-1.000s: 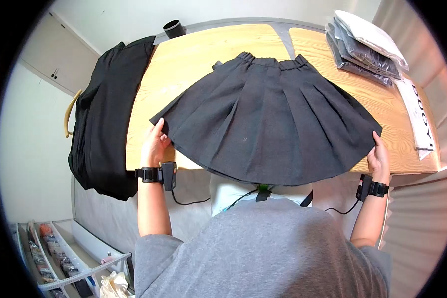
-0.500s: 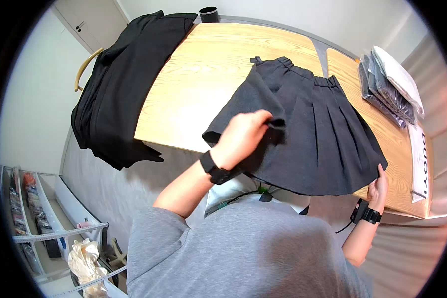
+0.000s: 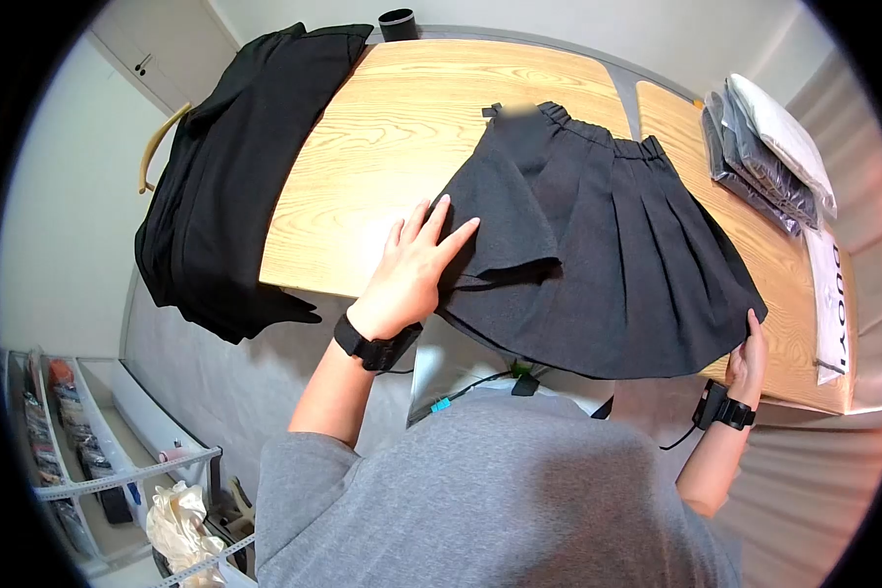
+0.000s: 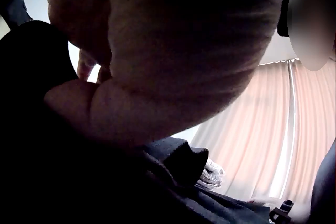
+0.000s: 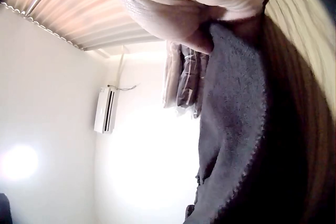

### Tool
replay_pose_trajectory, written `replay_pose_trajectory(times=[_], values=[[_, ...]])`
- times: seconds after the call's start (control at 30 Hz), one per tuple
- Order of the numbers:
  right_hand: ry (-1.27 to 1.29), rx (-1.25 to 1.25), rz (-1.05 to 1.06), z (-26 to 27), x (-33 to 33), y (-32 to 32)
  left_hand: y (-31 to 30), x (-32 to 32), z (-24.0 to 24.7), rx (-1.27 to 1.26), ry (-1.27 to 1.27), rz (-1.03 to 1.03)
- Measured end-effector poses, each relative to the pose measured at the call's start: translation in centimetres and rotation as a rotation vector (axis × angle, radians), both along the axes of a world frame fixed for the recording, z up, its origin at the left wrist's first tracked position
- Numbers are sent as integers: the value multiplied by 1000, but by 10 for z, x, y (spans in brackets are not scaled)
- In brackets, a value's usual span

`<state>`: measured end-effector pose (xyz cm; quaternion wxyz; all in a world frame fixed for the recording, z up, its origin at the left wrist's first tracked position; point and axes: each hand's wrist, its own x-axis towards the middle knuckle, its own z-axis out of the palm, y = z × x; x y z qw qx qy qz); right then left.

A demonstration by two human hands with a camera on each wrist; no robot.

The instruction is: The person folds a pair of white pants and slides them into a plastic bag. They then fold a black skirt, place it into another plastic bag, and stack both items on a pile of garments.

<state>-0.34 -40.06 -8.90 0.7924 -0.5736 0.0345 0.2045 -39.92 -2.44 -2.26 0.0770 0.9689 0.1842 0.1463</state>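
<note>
Left hand (image 3: 412,267) presses skirt (image 3: 617,265) (wooden table (image 3: 392,127)).

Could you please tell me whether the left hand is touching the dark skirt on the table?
Touching. The head view shows the left hand lying flat, its straight fingers resting on the folded-over edge of the skirt with no gap.

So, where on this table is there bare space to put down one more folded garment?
The widest bare part of the table lies between the black garment pile and the grey skirt, beyond the left hand. Its right end is crowded: packed clothes, a white lettered packet, and the right hand gripping the hem.
</note>
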Motion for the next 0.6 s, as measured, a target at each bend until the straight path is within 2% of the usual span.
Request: replay_pose_trajectory(times=[0.07,0.13,0.2,0.27,0.33,0.37,0.4,0.47,0.6], values=[[-31,-29,20,-2,2,-2,6,2,0,46,-8,-19],[-43,-47,17,-3,2,-2,18,8,-7,-78,-106,-3],[-54,-63,13,-1,0,0,23,12,-5,-41,-162,44],[-71,-65,29,1,-2,1,36,11,-3,-151,-226,120],[-71,-72,24,-3,1,-2,54,9,-7,-287,-539,417],[-70,-79,21,-5,3,-2,68,1,-14,-370,-508,734],[-68,-74,19,-4,1,-1,100,-16,-45,-410,-621,731],[-90,-78,26,-1,-3,1,113,-39,-42,-764,-497,800],[-110,-140,-15,1,-6,6,114,-50,-44,-783,-560,866]])
